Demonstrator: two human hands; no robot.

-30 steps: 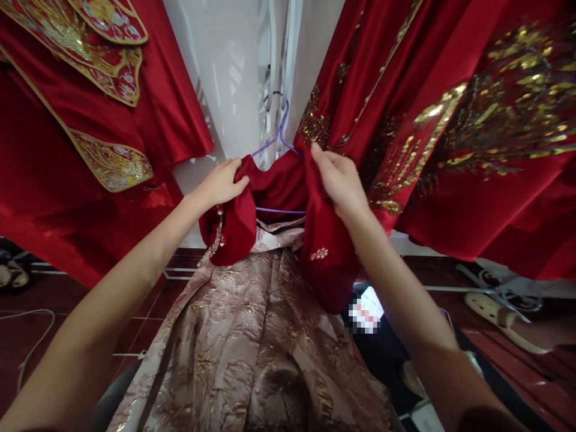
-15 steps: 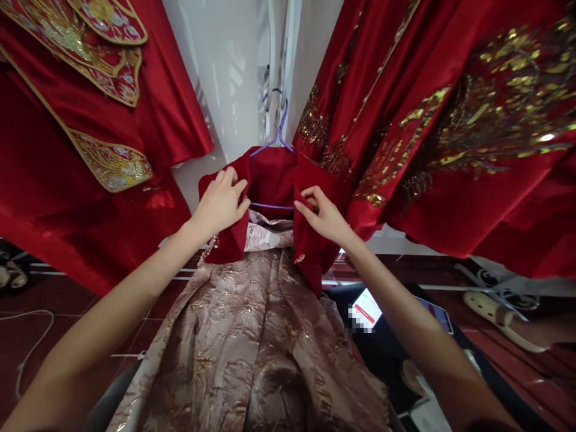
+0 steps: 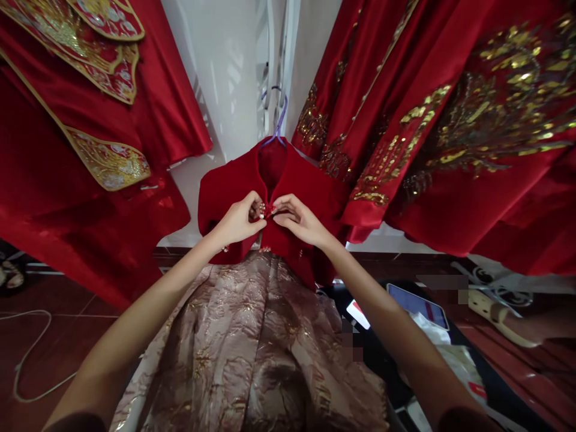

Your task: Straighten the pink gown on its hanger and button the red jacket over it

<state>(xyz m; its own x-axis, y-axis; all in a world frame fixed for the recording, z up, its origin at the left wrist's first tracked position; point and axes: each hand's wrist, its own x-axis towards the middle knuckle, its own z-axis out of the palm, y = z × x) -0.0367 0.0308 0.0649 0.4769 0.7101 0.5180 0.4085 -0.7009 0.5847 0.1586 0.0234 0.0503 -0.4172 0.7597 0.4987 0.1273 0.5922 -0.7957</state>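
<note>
A short red jacket (image 3: 229, 180) hangs on a purple hanger (image 3: 279, 123) in the middle of the view. Its two front edges meet at the chest, with the neck above them gaping in a narrow oval. My left hand (image 3: 245, 217) pinches the left front edge beside a small beaded fastening (image 3: 269, 210). Opposite it, my right hand (image 3: 299, 221) pinches the right front edge at the same fastening. Whether the fastening is joined cannot be made out between the fingertips. A pinkish brocade skirt (image 3: 252, 324) with gold threads spreads below the jacket.
Red garments with gold embroidery (image 3: 110, 162) hang at the left, and a sequinned red garment (image 3: 418, 132) at the right. Lower right are a tablet (image 3: 418, 306), plastic packets (image 3: 459, 360) and a person's foot in a beige clog (image 3: 499, 318). A white cable (image 3: 33, 354) lies on the floor.
My hands have moved inward, drawing the jacket's two front edges together at the chest. The hanger's lower bar and the skirt's waistband are now covered by the jacket.
</note>
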